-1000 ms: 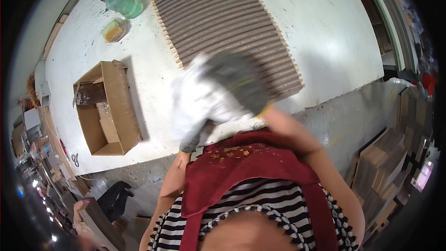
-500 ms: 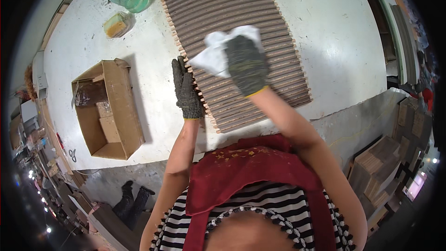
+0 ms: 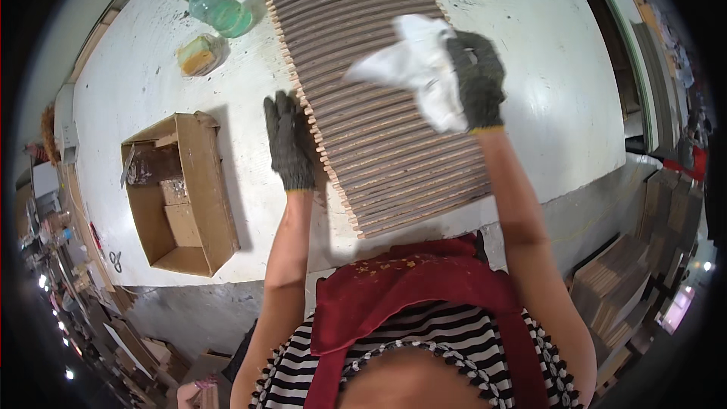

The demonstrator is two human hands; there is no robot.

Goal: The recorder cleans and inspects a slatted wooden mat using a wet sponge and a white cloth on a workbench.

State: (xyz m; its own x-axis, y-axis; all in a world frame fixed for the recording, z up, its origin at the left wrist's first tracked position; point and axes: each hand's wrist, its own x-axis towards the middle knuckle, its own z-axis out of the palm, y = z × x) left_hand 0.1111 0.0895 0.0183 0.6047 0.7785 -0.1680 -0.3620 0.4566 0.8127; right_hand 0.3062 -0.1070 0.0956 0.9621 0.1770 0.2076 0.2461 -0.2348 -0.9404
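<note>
A row of dark grey-brown wooden strips (image 3: 356,60) with pale ends lies side by side on the white table (image 3: 553,53), forming a long panel that runs away from me. My right hand (image 3: 478,79), in a dark knit glove, grips a white cloth (image 3: 424,68) at the panel's right edge. The cloth spreads leftward over the strips, blurred by motion. My left hand (image 3: 288,140), gloved alike, rests flat on the table just left of the panel, fingers stretched forward and holding nothing.
Left of my left hand stands an open cardboard box (image 3: 208,197) with brown pieces inside. Farther back are a green-capped bottle (image 3: 219,11) and a yellowish block in clear wrap (image 3: 201,55). Scissors (image 3: 115,260) lie near the left edge. Boards (image 3: 621,280) are stacked at the lower right.
My right hand has swept the cloth rightward across the strips to their right edge. My left hand has come off the panel's left edge, slightly leftward. The view has shifted a little.
</note>
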